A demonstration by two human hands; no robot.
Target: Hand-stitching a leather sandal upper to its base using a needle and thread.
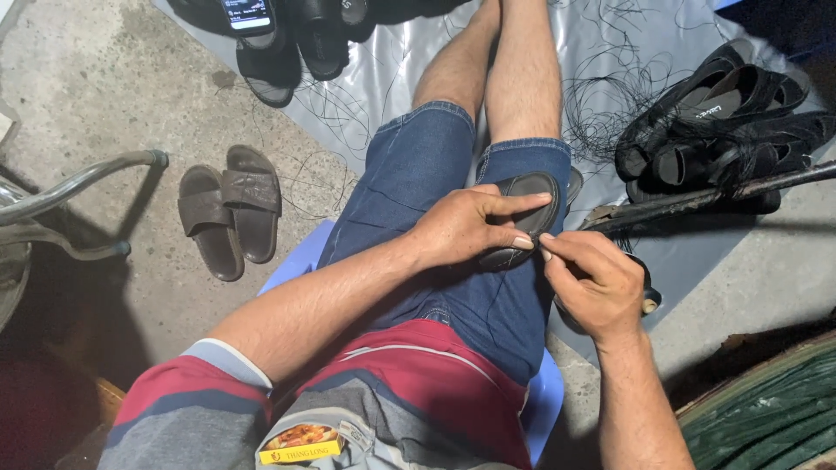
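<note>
I sit on a blue stool with a dark sandal sole (529, 193) resting on my right thigh. My left hand (466, 228) grips the sole, with the index finger stretched along its top. My right hand (592, 280) is pinched at the sole's near edge, thumb and fingertips meeting my left thumb; whatever it pinches is too small to make out. A dark tool with a pale tip (649, 300) lies under my right hand.
A pair of brown slide sandals (228, 211) lies on the concrete at left. A pile of black sandals (723, 122) and loose black thread (610, 96) sit on the grey sheet at right. More black sandals and a phone (246, 14) lie at the top. A metal bar (70, 184) is at left.
</note>
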